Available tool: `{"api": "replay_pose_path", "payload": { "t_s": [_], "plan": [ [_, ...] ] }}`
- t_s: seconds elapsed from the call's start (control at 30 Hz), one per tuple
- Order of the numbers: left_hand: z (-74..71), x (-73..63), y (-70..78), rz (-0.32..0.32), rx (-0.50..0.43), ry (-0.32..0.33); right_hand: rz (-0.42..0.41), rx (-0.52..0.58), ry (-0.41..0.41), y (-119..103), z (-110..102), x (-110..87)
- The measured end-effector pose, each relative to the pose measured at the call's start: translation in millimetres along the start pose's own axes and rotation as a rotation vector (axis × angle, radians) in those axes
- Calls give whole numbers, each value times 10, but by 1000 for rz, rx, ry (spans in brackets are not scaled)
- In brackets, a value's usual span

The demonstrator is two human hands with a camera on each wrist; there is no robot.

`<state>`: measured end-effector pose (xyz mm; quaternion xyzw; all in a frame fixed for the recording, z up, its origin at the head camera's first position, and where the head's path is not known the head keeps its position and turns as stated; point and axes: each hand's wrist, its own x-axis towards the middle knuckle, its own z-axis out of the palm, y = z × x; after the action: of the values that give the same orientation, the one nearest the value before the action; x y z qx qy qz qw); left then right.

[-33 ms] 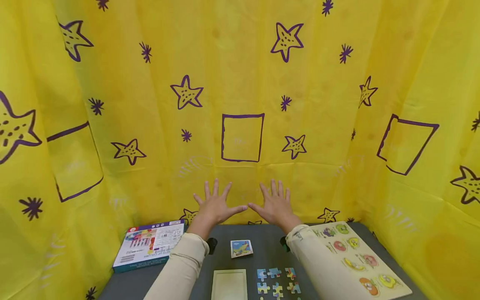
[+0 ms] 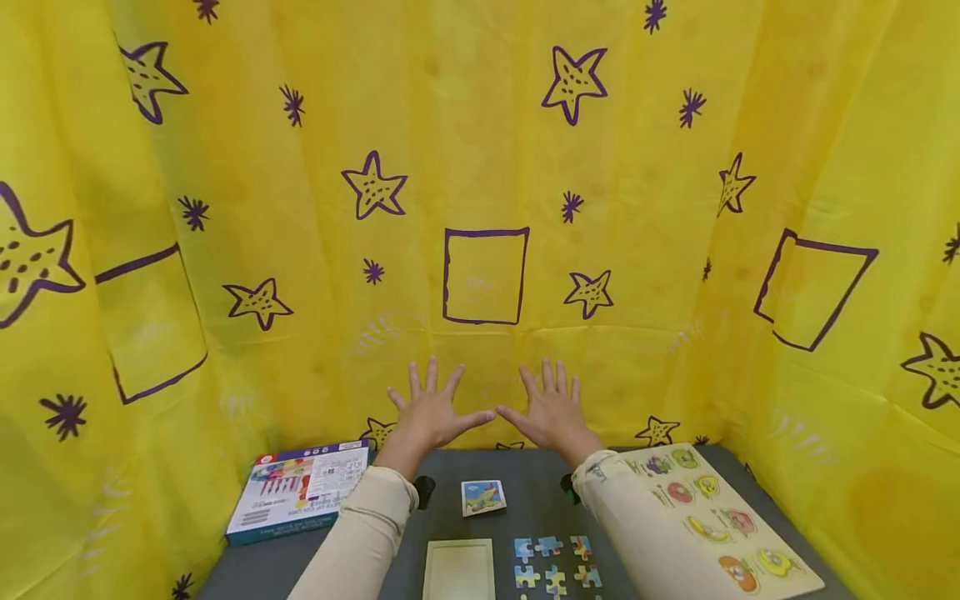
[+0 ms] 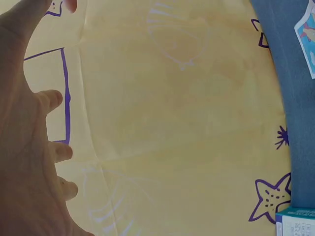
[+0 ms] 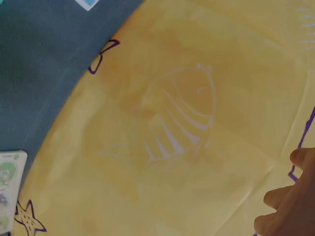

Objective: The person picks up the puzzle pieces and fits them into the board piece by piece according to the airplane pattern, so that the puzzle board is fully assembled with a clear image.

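Both hands are held out over the far part of the table with fingers spread and nothing in them. The left hand (image 2: 431,416) and the right hand (image 2: 553,419) have their thumb tips close together in the head view. Below and between them lies a small picture card (image 2: 483,497). Nearer the body are a shallow cream tray (image 2: 459,543) and several loose jigsaw pieces (image 2: 555,581) laid out in rows. In the left wrist view the left palm (image 3: 24,132) fills the left side; in the right wrist view part of the right hand (image 4: 293,201) shows at lower right.
A flat boxed set (image 2: 296,492) lies at the table's left. On the right, partly under the right sleeve, is a board with fruit pictures (image 2: 720,517). A yellow curtain (image 2: 480,125) with purple stars and squares rises behind the dark grey table (image 2: 517,467).
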<state>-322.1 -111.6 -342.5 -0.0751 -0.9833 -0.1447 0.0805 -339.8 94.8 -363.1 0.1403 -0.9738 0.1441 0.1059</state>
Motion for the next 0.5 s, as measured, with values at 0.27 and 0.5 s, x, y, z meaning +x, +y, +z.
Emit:
{"api": "replay_pose_path", "payload": {
  "t_s": [0.27,0.5],
  "plan": [
    [495,-300,-485,23,-21,-236,-164,9,-40,193,739,-248],
    [1117,-827,-986,-32,-62,-531,-313,1,-182,390,1322,-613]
  ]
}}
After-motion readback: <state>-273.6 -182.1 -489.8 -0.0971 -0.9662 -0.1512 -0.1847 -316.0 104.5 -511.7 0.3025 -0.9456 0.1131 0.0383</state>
